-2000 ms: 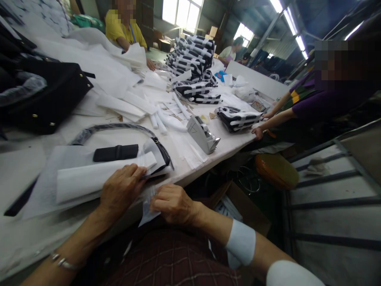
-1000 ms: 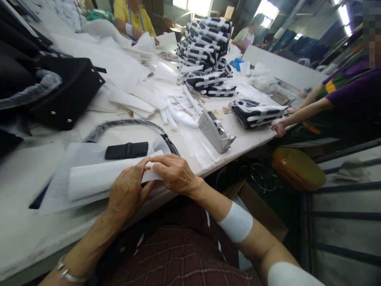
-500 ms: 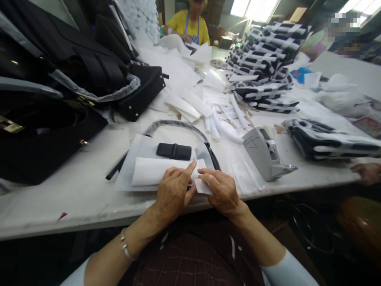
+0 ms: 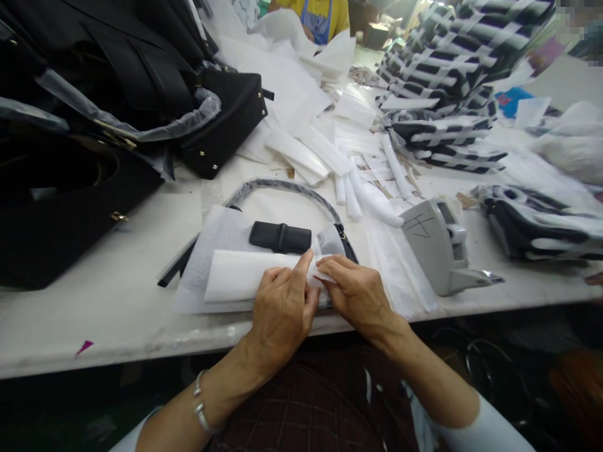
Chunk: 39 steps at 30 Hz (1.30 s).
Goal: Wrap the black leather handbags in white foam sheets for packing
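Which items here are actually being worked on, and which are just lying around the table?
In hand:
left hand
right hand
folded white wrap
black strap piece
wrapped handle

Lying about:
tape dispenser
black handbags
striped stack
paper rolls

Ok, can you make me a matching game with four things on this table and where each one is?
Things:
1. tape dispenser
2. black handbag
3. folded white paper
4. striped stack

Places:
A. far end of the table, on the right
B. under the fingers of both hands
C. right of the hands, near the table edge
D. far left, behind the wrapped strap

Pairs: 1-C, 2-D, 3-B, 4-A. The left hand and the right hand both press on the paper.
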Available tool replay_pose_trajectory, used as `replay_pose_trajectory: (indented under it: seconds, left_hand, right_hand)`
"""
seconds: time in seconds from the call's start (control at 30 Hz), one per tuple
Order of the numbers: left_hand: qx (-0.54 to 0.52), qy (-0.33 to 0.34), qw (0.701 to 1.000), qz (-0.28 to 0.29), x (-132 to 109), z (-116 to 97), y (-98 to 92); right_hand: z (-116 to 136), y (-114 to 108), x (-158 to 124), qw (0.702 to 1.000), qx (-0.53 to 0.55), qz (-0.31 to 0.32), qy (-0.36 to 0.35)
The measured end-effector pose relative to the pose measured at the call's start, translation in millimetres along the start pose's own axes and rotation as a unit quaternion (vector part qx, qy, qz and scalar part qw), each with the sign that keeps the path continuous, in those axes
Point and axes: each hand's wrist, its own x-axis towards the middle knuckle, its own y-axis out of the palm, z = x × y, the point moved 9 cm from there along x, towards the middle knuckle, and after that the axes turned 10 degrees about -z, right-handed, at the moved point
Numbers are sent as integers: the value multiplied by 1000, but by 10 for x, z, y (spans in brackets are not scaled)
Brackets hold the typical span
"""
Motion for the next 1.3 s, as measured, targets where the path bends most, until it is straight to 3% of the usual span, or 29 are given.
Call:
replay_pose_trajectory:
  seconds: [0.27, 0.53, 0.67, 1.0, 1.17, 1.3]
  left_hand:
    - [23, -13, 999, -21, 37, 4, -33]
    - [7, 149, 988, -34, -118, -141, -113]
    - [-46, 212, 976, -2, -188, -222, -86]
    - [-13, 239, 969, 54, -227, -252, 31]
    - [16, 227, 969, 92, -232, -226, 103]
    - [22, 226, 970, 91, -244, -209, 114]
  right_hand:
    - [-299, 132, 66, 991, 31, 17, 131]
    - [-374, 173, 56, 982, 61, 24, 178]
    - [-432, 202, 54, 979, 83, 19, 187]
    - [-769, 336, 6, 946, 161, -19, 280]
    - [-821, 357, 141, 953, 95, 29, 288]
    - [-761, 240, 248, 957, -24, 42, 284]
